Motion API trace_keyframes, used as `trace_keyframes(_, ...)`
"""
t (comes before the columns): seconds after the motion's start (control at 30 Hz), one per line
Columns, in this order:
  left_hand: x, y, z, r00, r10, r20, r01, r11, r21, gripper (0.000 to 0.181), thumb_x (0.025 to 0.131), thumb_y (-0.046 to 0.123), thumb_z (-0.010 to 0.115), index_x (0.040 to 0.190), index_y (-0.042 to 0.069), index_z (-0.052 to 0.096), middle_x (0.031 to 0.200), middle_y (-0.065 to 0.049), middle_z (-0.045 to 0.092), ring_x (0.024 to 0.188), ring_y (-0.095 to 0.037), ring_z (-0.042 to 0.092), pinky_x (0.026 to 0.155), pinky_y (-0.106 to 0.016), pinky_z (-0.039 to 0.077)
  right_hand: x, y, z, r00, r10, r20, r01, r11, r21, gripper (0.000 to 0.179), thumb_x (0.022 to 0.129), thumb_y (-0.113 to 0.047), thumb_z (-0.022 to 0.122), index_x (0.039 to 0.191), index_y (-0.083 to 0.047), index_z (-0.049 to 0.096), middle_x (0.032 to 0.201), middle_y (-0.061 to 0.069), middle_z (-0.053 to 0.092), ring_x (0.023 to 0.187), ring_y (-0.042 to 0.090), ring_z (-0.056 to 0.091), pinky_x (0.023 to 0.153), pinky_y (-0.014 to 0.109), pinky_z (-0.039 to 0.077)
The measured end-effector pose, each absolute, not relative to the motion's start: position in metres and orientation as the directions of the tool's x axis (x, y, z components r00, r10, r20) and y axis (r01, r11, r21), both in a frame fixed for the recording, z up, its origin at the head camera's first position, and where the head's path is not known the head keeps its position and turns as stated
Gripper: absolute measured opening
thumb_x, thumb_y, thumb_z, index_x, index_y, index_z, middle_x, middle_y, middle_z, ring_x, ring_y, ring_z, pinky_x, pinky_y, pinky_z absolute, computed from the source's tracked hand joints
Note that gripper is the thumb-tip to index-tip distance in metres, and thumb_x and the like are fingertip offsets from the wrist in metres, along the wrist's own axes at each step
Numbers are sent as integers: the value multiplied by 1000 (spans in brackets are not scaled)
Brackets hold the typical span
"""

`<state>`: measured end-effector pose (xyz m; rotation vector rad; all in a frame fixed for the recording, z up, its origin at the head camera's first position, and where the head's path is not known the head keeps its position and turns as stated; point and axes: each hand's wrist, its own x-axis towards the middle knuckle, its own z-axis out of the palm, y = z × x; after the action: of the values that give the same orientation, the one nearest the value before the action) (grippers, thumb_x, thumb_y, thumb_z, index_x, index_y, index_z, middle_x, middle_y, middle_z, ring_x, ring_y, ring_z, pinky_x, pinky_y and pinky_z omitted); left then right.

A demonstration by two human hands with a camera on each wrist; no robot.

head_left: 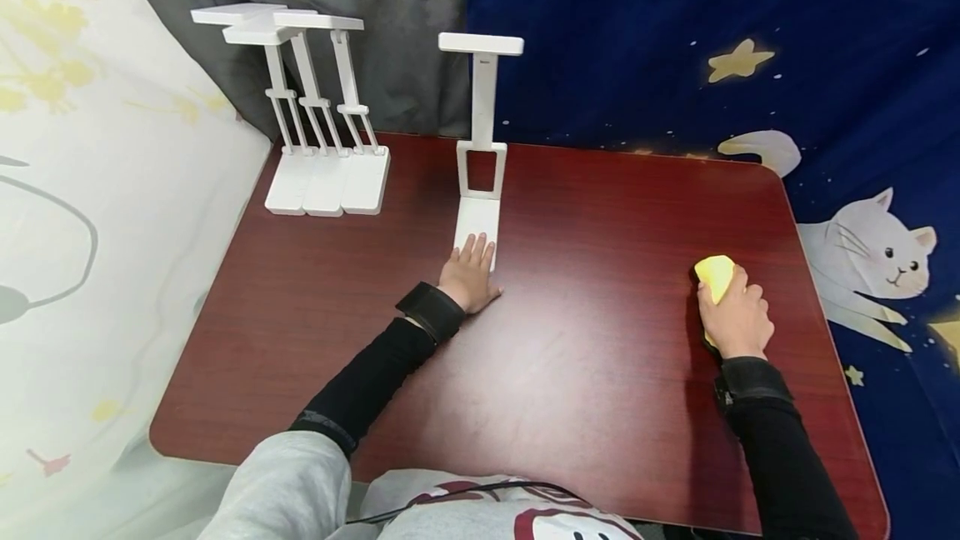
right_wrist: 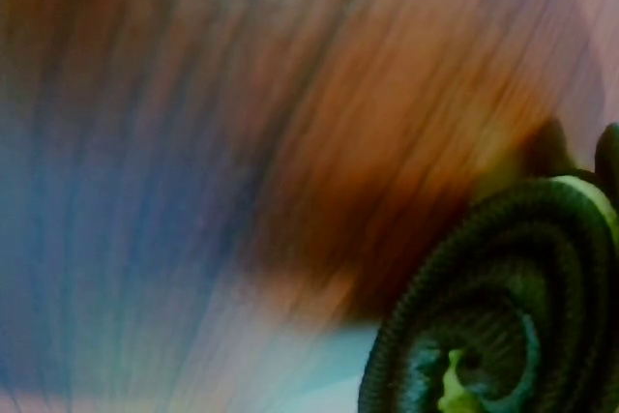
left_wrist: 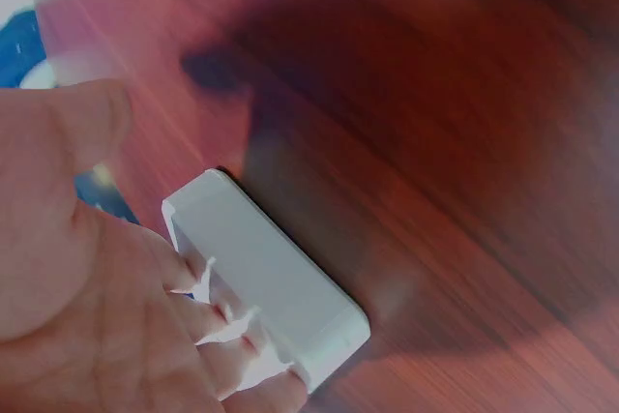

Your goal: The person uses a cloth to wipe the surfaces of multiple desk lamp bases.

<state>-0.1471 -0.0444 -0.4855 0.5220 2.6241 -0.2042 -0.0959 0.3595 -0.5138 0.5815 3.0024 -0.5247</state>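
My left hand point(head_left: 468, 277) lies with its fingers stretched out over the white base of an upright folding desk lamp point(head_left: 484, 107). In the left wrist view the palm and fingers overlap the near end of the lamp base point(left_wrist: 271, 258). On the right side of the table, my right hand point(head_left: 737, 319) grips a yellow object point(head_left: 715, 273) with a dark edge. The right wrist view shows a black, ribbed oval surface of it point(right_wrist: 484, 316) with a bit of yellow at its middle; its exact kind I cannot tell.
Three more white desk lamps point(head_left: 326, 182) stand side by side at the table's back left corner. The dark red wooden table point(head_left: 585, 373) meets a grey curtain point(head_left: 405, 40) and a blue starry curtain point(head_left: 637, 65) behind. A black cable point(head_left: 517, 485) crosses the person's shirt.
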Motion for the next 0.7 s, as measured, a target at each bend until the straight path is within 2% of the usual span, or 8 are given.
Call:
trace_keyframes(0.37, -118, 3, -487, -801, 396, -448, 510, 844, -167, 86, 99, 63, 37, 160, 9, 11, 165, -13, 8, 151, -28, 8, 118, -39, 22, -98, 361, -517, -932, 347, -103, 362, 877, -317, 72, 100, -44, 41, 149, 5, 20, 112, 42, 39, 97, 59, 47, 72, 73, 43)
trace_keyframes(0.7, -100, 26, -484, -774, 450, -445, 588, 772, -241, 87, 98, 67, 36, 160, 10, 14, 165, -13, 11, 151, -30, 13, 116, -38, 27, -98, 361, -519, -933, 345, -99, 358, 881, -310, 72, 100, -43, 42, 149, 5, 21, 111, 42, 40, 95, 59, 48, 71, 73, 44)
